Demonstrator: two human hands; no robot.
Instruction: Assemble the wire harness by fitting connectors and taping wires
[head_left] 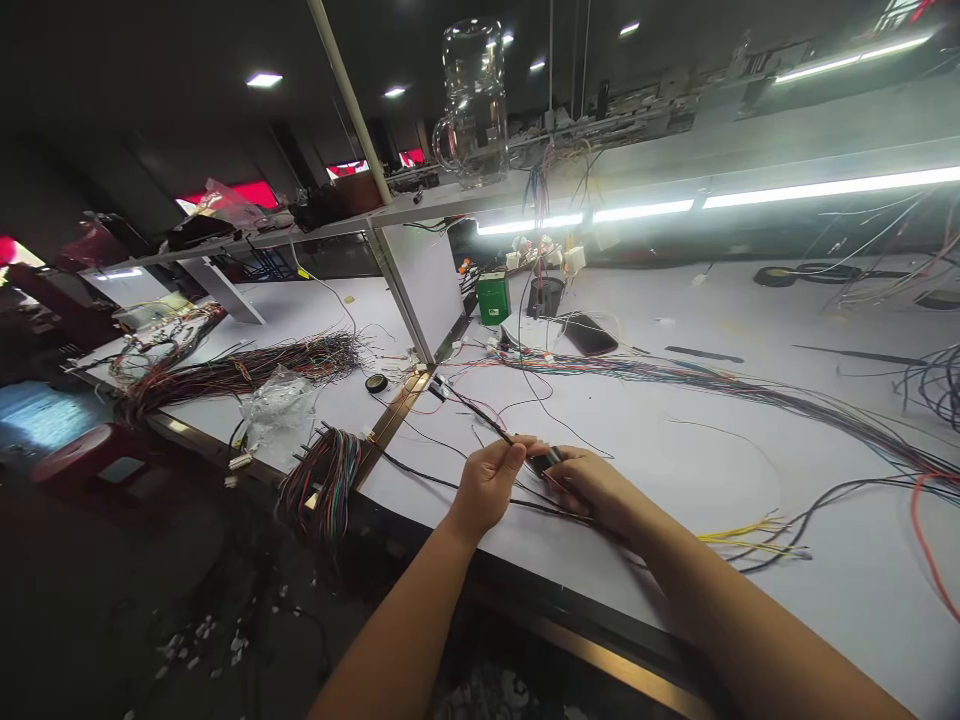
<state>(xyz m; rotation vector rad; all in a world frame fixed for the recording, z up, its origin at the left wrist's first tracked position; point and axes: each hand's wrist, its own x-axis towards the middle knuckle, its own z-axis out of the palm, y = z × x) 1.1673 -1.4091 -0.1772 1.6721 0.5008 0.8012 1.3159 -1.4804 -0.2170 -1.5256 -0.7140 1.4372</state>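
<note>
Both hands meet over the front part of the white bench. My left hand (484, 488) is closed, thumb against fingers, on a black wrapped cable (480, 412) that runs up and left to a connector end (441, 388). Close beside it, the fingers of my right hand (596, 488) are curled around a small dark object with a shiny edge, which looks like a roll of black tape (553, 456). The fingers partly hide it. Under the hands, a second black cable (420, 474) crosses the bench and passes behind my right wrist.
A long bundle of wires (675, 372) stretches across the bench. Behind it are a green box (493, 298) and a phone (589, 333). Leftward lie another tape roll (376, 383), a clear plastic bag (277, 405) and a coiled wire bundle (326, 480) over the edge. Yellow wires (739, 535) lie right.
</note>
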